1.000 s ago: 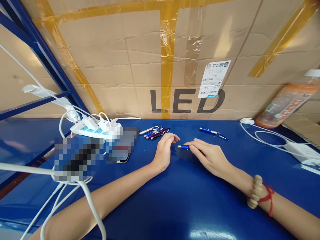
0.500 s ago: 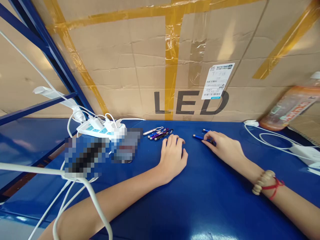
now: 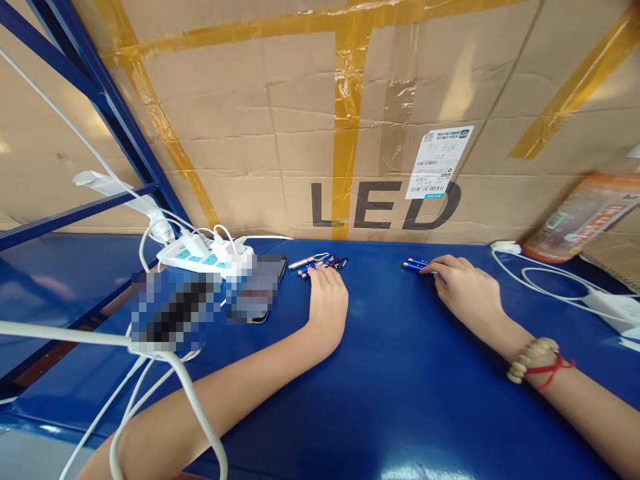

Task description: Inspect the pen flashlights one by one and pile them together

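Note:
My left hand [image 3: 329, 305] is bent over a small bunch of slim penlights, its closed fingertips on them and its thumb hidden. In that bunch a silver penlight [image 3: 303, 263] with a clip loop lies uncovered, and a blue penlight [image 3: 303, 273] shows only its end by my fingers. Some purple and black parts peek out behind the hand. To the right, my right hand [image 3: 465, 287] has its fingertips closed on the near end of a blue penlight [image 3: 413, 266]. Close behind that one, a second blue penlight [image 3: 416, 260] lies almost parallel on the blue tabletop [image 3: 385, 373].
A phone [image 3: 257, 287], partly blurred out, lies left of the bunch. Behind it stands a white power strip [image 3: 200, 257] with plugs. White cables [image 3: 187, 387] cross my left forearm. A large cardboard box [image 3: 300, 120] backs the table; a drink bottle [image 3: 580, 217] and charger [image 3: 613, 310] are at right.
My right hand has brought its blue penlight alongside the other blue one. My left hand has shifted left and curled its fingers onto the bunch.

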`<state>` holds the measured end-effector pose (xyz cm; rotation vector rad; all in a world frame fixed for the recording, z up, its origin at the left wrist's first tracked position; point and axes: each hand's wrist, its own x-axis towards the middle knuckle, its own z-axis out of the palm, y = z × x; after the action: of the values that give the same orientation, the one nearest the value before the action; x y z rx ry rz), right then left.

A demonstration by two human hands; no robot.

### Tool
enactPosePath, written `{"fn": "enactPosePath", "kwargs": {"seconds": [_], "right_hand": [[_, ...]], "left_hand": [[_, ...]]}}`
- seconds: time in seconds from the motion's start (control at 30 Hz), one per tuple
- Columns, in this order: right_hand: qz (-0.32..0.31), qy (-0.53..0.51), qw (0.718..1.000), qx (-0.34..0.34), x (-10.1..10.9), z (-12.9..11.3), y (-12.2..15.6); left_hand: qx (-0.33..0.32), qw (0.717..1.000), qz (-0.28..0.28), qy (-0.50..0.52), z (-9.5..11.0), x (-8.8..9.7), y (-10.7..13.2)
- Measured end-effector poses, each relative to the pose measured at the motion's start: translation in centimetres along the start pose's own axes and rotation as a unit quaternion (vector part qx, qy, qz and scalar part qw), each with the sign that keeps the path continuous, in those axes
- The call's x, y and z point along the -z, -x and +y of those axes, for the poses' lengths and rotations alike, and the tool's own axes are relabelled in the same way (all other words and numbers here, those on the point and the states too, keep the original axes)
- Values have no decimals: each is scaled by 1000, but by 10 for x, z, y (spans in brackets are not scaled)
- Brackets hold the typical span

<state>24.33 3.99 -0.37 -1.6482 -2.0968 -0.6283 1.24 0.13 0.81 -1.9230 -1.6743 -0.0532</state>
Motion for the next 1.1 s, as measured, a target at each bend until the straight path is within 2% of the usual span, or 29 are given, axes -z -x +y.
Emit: {"fn": "enactPosePath", "kwargs": {"seconds": [0.1,0.2,0.3,0.37,0.47,0.6,0.73,0.83,1.0,1.1], "right_hand": [[29,-14,999,17,6,-9,-1],[54,-58,996,50,14,-24,0],[58,-125,986,95,20,-39,3],[35,-168,977,128,22,-47,5],[-10,-202,967,157,22,-53,7],[-41,-224,961,155,22,-53,8],[-51,-239,958,151,26,-53,7],[-31,-236,957,165,28,-54,7],[49,-217,959,174,26,-52,8],[57,-217,963,151,24,-51,9]], "left_hand": [[-5,1000,-7,0,1,-1,1],[-41,998,39,23,2,-5,1],[-69,993,69,70,3,-10,-1],[-98,987,81,103,1,-11,-3],[-184,965,102,156,-3,-9,-4],[-261,912,161,272,-7,-6,-3],[-261,866,240,352,-6,-9,-3],[-254,855,253,376,-5,-10,-3],[-206,873,191,398,-5,-5,-3],[-182,893,167,377,-5,-4,-4]]}}
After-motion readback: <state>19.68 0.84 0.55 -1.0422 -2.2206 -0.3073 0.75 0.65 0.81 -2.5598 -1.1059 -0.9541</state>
